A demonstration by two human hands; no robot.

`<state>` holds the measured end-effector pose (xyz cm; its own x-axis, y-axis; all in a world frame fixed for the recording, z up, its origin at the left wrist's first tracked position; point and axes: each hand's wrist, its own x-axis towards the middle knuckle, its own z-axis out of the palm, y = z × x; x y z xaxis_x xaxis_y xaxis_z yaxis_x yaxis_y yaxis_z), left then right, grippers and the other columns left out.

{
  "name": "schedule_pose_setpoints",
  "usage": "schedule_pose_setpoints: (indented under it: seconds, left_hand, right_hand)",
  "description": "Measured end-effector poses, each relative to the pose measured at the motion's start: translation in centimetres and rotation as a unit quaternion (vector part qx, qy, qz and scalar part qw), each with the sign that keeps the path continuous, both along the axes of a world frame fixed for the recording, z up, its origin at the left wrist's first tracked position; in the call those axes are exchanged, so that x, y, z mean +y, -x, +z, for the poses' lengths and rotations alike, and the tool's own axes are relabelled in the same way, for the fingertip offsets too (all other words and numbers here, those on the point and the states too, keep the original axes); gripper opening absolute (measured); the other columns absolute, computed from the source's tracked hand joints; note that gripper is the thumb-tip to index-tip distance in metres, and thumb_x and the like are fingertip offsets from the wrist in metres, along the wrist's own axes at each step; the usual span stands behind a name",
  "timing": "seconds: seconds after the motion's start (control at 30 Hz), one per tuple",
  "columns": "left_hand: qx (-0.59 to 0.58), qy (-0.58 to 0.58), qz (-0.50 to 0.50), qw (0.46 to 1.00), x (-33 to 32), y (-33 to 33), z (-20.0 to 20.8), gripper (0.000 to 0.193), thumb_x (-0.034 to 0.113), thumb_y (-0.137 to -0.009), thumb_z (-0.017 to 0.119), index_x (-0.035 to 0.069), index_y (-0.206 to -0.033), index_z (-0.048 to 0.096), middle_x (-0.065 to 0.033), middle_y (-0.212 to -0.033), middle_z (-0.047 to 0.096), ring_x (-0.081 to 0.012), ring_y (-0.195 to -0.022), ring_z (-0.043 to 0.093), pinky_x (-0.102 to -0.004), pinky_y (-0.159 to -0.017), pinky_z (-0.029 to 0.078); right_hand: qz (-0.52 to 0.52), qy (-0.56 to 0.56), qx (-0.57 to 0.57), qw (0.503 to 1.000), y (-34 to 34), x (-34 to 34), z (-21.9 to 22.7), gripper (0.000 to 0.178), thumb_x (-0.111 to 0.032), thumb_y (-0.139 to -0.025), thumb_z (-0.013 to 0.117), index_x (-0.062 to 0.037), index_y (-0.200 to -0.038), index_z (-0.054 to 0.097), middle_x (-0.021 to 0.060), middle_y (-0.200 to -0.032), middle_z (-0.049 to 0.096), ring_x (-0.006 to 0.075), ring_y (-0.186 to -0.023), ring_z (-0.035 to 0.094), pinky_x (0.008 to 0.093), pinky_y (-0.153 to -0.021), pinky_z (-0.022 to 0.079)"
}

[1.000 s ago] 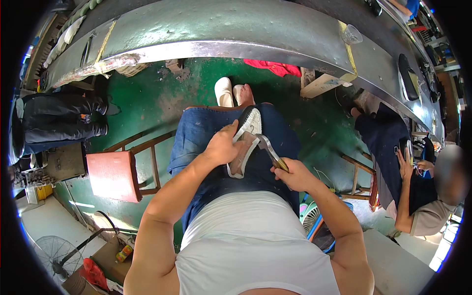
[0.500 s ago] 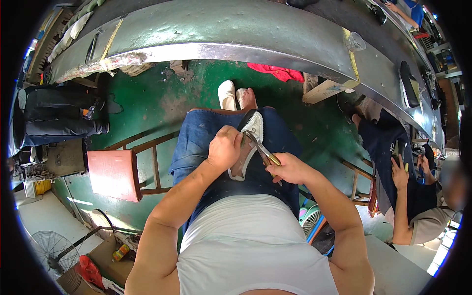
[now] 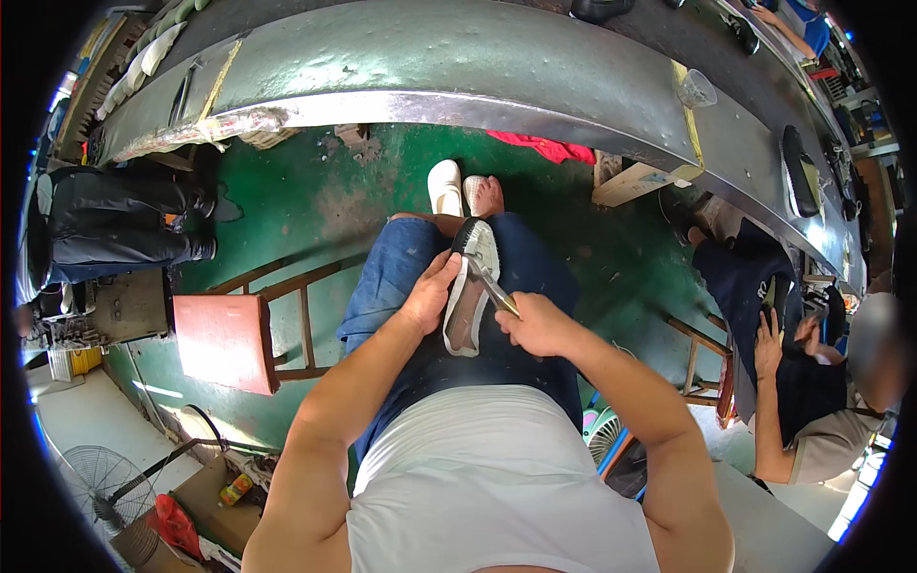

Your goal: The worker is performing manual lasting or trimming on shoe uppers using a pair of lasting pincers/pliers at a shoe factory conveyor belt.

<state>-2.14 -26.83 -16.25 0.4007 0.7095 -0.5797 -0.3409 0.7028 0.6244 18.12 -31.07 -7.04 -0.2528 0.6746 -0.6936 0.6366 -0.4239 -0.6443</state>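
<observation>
A shoe upper (image 3: 465, 317) with a black toe, pale gathered edges and a tan-grey underside lies bottom up over my lap. My left hand (image 3: 432, 292) is closed on its left side, thumb along the edge. In my right hand (image 3: 538, 325) I grip metal pliers (image 3: 493, 289) by handles mostly hidden in my fist. Their jaws touch the shoe's edge near the toe end; whether they pinch any material is too small to tell.
A long metal workbench (image 3: 411, 67) spans the front, with a clear cup (image 3: 697, 89) and a black shoe (image 3: 799, 174) at right. A red-topped stool (image 3: 224, 342) stands left. Co-workers are at both sides; a fan (image 3: 103, 492) is at lower left.
The shoe has turned more upright, its toe shifting left. My left hand has flattened along its side. The pliers have tilted and their handles have closed in my right hand.
</observation>
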Motion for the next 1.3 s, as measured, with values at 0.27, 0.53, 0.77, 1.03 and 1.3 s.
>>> schedule_pose_setpoints:
  seconds: [0.27,0.53,0.77,1.03,1.3]
  left_hand:
    - [0.033,-0.006,-0.030,0.999,1.0,-0.7,1.0,0.069,0.040,-0.091,0.074,0.010,-0.146,0.044,-0.0070,-0.124,0.063,-0.0185,-0.112,0.060,-0.0373,-0.094,0.052]
    - [0.065,0.021,-0.049,0.996,1.5,-1.9,2.0,0.054,0.029,-0.094,0.070,0.006,-0.138,0.049,-0.0091,-0.119,0.065,-0.0197,-0.107,0.063,-0.0369,-0.093,0.052]
    - [0.151,-0.007,-0.090,0.984,2.3,-2.3,2.5,0.052,0.028,-0.091,0.067,0.001,-0.132,0.051,-0.0132,-0.119,0.063,-0.0228,-0.111,0.061,-0.0374,-0.096,0.049]
    - [0.223,-0.011,-0.161,0.961,2.6,-1.8,2.7,0.075,0.028,-0.083,0.075,-0.007,-0.140,0.039,-0.0189,-0.127,0.058,-0.0274,-0.115,0.059,-0.0379,-0.098,0.048]
    - [0.120,0.074,-0.197,0.970,4.5,-0.6,3.8,0.100,0.026,-0.083,0.080,-0.007,-0.153,0.016,-0.0212,-0.142,0.050,-0.0291,-0.130,0.051,-0.0452,-0.109,0.041]
  right_hand:
    - [-0.239,0.081,0.211,0.944,2.4,-4.4,-4.3,0.023,-0.023,-0.100,0.056,-0.0004,-0.097,0.060,0.0069,-0.076,0.064,0.0151,-0.060,0.061,0.0263,-0.047,0.046]
    - [-0.192,0.289,0.372,0.861,-5.4,-2.5,-4.4,0.036,-0.028,-0.101,0.059,0.0020,-0.121,0.057,0.0090,-0.098,0.065,0.0187,-0.084,0.067,0.0270,-0.047,0.049]
    - [-0.088,0.010,0.132,0.987,-5.0,1.1,0.3,0.048,-0.041,-0.107,0.039,0.0028,-0.103,0.058,0.0113,-0.084,0.067,0.0168,-0.064,0.065,0.0306,-0.051,0.052]
    - [0.005,-0.210,0.052,0.976,-2.2,3.4,-1.8,0.051,-0.039,-0.105,0.045,0.0036,-0.081,0.060,0.0164,-0.067,0.066,0.0298,-0.062,0.067,0.0413,-0.064,0.053]
    - [-0.021,0.014,0.099,0.995,-5.6,-0.6,-0.4,0.033,-0.031,-0.096,0.058,0.0011,-0.088,0.062,0.0108,-0.072,0.067,0.0197,-0.060,0.067,0.0351,-0.057,0.052]
